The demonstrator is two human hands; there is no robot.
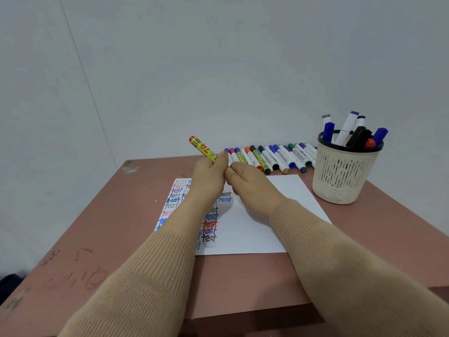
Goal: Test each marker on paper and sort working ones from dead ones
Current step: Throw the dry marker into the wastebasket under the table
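Yellow marker [202, 147], one, red end cap, "70" printed on the barrel, held up off the table and tilted, red end pointing up-left away from the fingers. Left hand [208, 175] grips the lower barrel, fingers curled round it. Right hand [246, 183] meets it from the right, thumb and fingertips closed on the marker's near end just beside the left thumb. Cap or tip there is hidden, cannot tell. Both hands are above the sheet, not touching it.

Under the hands: one white paper sheet [279, 203], flat on the table. "test" is written many times in columns down its left part, in black, blue, red, purple, pink and grey. Some words are covered by the left forearm.

Beyond the fingertips, at the table's far edge by the wall: a row of markers [269, 156] lying side by side, about a dozen, mixed cap colours, exact count unclear where they overlap.

Right of the right hand, well apart: one cream perforated pen cup [345, 177], black rim, holding about seven markers upright or leaning.

Pinkish-brown table [116, 215], scribbles near the left corner. Two beige knit sleeves.
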